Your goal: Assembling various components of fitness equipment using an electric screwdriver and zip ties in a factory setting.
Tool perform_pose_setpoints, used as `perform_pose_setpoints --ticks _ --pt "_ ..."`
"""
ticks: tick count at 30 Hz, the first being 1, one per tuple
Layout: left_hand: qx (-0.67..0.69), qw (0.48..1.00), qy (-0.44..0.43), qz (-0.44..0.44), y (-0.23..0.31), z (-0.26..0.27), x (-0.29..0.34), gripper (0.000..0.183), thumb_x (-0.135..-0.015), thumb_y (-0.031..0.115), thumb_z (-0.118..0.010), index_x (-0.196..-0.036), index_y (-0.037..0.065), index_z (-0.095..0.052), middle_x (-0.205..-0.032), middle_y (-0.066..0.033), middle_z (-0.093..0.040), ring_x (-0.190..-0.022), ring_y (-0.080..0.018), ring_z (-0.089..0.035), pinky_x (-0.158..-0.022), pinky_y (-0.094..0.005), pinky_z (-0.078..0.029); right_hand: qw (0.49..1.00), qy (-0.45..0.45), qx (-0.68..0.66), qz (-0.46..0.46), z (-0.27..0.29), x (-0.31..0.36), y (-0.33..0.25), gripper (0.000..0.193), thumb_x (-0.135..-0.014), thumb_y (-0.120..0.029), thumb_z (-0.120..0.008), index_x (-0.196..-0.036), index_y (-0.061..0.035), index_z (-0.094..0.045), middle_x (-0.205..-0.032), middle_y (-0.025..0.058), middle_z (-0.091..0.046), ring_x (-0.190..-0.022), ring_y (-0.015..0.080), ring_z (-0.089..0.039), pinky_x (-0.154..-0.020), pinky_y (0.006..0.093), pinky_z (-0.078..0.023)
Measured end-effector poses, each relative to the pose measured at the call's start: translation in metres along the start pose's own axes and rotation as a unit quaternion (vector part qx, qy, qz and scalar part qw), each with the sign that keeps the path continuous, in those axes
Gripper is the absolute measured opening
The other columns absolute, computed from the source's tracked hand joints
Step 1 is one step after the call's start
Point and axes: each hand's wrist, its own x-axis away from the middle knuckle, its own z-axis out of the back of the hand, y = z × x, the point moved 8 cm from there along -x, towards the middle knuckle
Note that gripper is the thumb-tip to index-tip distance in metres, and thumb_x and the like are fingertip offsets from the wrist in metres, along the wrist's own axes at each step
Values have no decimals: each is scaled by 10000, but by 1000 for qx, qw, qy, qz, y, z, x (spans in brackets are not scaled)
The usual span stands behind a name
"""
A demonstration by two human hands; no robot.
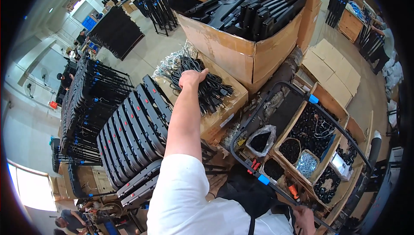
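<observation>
My left hand (192, 79) reaches out over a heap of black power cords (211, 89) on top of a cardboard box (224, 120). Its fingers are curled down into the cords, and the thumb points to the right. Beside the heap lies a tangle of white cords (174, 60). Low at the right, my right hand (304, 219) hangs near my body, close to a black tube frame (294, 87) with blue tape; its fingers are mostly hidden. That frame stands over a wooden parts tray (282, 136).
A large open carton (224, 47) of black plastic parts stands beyond the cords. Rows of black panels (129, 133) lean at left. The tray holds screws (306, 164), black small parts and an orange-handled tool (293, 192). Flattened cardboard (332, 69) lies right; other people work farther off.
</observation>
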Motion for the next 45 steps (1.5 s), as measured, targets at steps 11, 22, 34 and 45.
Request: perform_pose_setpoints --ticks 11,22,34,45 --pt "461 887 18 29 -64 -4 -35 540 -740 304 -773 -1051 -134 -723 -1001 -186 -757 -875 -305 -751 -778 -427 -586 996 40 -6 80 43 -39 -102 322 -884 -185 -738 -1138 12 -757 -1113 218 -750 -1017 374 -732 -883 421 -570" --pt "463 886 -6 -28 4 -7 -37 821 -894 595 -726 -1234 -150 -679 -1222 -294 -722 -1072 -368 -729 -902 -492 -580 994 -8 22 111 47 -51 -145 353 -897 -216 -721 -1184 -10 -736 -1135 215 -744 -1027 406 -717 -923 457 -558" --pt "156 987 13 -30 -40 -33 -51 703 -900 402 -778 -1383 -60 -559 -1350 -255 -686 -1248 -380 -677 -1029 -460 -554 998 1 -24 64 10 -35 -110 347 -874 -210 -717 -1150 -1 -748 -1108 213 -760 -1037 376 -739 -922 427 -574" --pt "253 965 72 -16 -8 -7 -47 880 -757 333 -794 -1426 -129 -456 -1241 -274 -718 -1079 -384 -744 -927 -432 -602 998 53 -38 16 20 -23 -115 355 -875 -214 -730 -1153 7 -734 -1105 217 -754 -1020 382 -732 -900 436 -572"
